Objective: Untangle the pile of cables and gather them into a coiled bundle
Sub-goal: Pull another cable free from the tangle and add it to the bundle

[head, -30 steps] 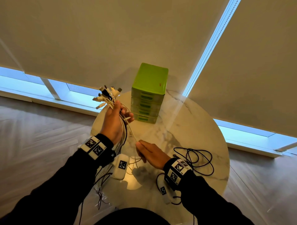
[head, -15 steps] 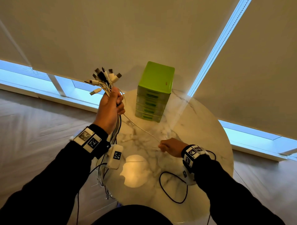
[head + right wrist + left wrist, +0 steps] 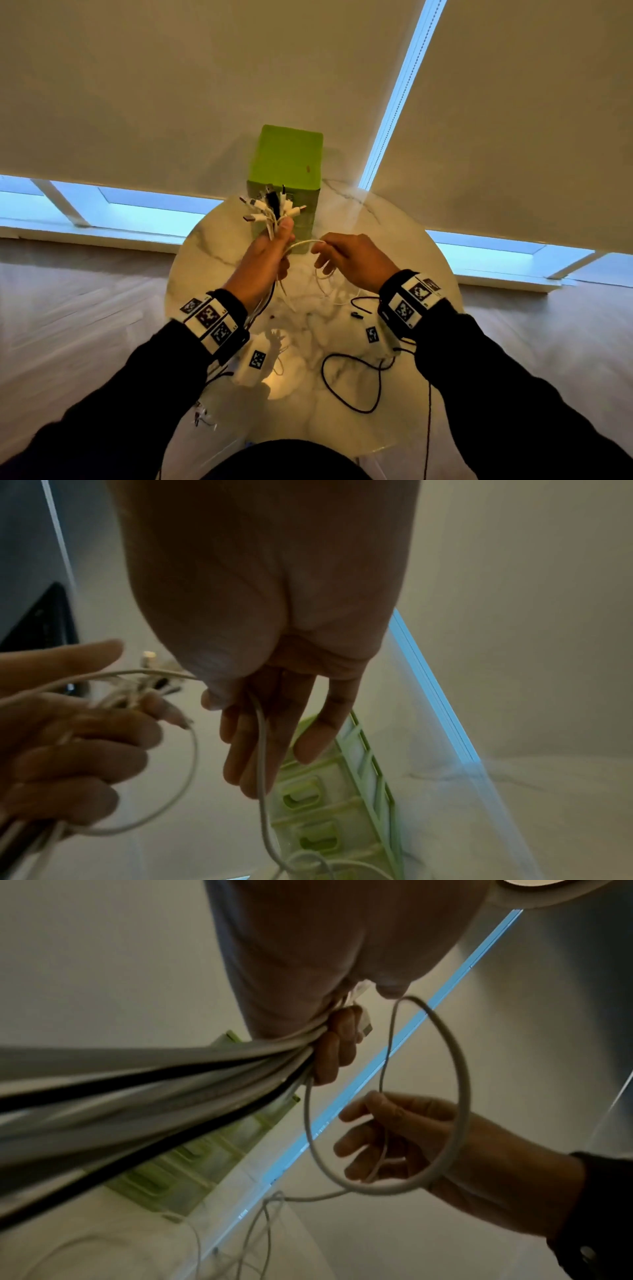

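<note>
Nearest me, my dark sleeves (image 3: 113,394) reach out over the round marble table (image 3: 404,404), each wrist wrapped in a band of black-and-white markers. A loose black cable (image 3: 349,383) lies in an open loop on the tabletop just below my right wrist, and thin white strands trail across the marble between my arms.

My left hand (image 3: 263,260) is raised above the table with its fingers curled tight around a bundle of cables (image 3: 171,1085), white ones mixed with a few black. From the left wrist view the bundle runs out of my fist toward the camera in a thick sheaf. Above my thumb the plug ends (image 3: 270,209) fan out in several directions, some white, some dark.

My right hand (image 3: 352,260) is just beside the left, at about the same height. Its thumb and fingers pinch a single white cable (image 3: 303,244), while the remaining fingers hang nearly straight. That cable arcs from my left fist across to my right fingertips, then drops in a loop (image 3: 459,1085) and trails down to the table, where it joins the loose white strands.

Beyond my hands stands a green drawer unit (image 3: 286,154) near the table's far edge, with the plug ends showing in front of it. Behind it hang pale roller blinds (image 3: 171,85), with a bright strip of window (image 3: 400,89) between them.
</note>
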Tool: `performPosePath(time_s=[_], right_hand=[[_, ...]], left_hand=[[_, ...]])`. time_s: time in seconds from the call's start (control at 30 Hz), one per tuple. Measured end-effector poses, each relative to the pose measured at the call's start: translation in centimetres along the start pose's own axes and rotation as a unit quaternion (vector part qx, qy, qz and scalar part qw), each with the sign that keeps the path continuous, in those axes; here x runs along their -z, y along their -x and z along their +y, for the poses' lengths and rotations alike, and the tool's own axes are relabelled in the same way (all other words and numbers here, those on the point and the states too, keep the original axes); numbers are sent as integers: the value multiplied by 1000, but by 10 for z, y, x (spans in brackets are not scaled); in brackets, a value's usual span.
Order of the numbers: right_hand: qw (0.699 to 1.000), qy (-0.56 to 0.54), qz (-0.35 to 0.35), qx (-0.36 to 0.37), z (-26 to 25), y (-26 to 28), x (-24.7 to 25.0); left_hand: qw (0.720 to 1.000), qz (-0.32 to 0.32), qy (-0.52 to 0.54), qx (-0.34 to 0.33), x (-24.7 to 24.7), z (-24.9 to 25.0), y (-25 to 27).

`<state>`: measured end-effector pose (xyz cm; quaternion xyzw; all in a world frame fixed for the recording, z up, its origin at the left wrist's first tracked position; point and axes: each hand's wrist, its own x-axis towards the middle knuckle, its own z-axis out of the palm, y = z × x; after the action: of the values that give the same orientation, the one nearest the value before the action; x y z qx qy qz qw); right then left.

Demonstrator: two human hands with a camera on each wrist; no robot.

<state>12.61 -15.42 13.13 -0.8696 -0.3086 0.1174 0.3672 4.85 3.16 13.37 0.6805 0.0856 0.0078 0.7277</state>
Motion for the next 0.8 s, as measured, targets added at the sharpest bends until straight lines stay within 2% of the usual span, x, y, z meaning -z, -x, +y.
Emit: performPosePath(time_s=[0.1,0.2,0.33,0.43,0.47,0.53,0.6,0.67,0.7,0.8], right_hand=[[999,46,16,23,-5,9,1],[999,33,15,1,2,22,5],[990,26,-99,-95,27,42,2],[954,118,-205,-183,57,57,-4],[949,121,-213,-197,65,62,-4],[959,97,-178,-197,79,72,-2],[977,76,-96,-172,83,78,2],[990,-12,14,-139,76,82,8],[988,-72,47,-126,65,79,11],[974,-184,63,-120,34,76,22]], left_hand=[[999,-36,17,8,-13,-3,-1],[999,-26,29,26,-17,-6,-3],[999,21,40,1,-12,-1,-9],[997,52,56,-23,-7,7,-10],[996,54,62,-29,-6,9,-9],[996,51,70,-33,-7,10,-7],[996,44,68,-27,-10,7,-5],[998,30,58,-21,-19,3,-4],[998,25,55,-20,-20,1,-3],[999,-27,38,-18,-38,-6,2]])
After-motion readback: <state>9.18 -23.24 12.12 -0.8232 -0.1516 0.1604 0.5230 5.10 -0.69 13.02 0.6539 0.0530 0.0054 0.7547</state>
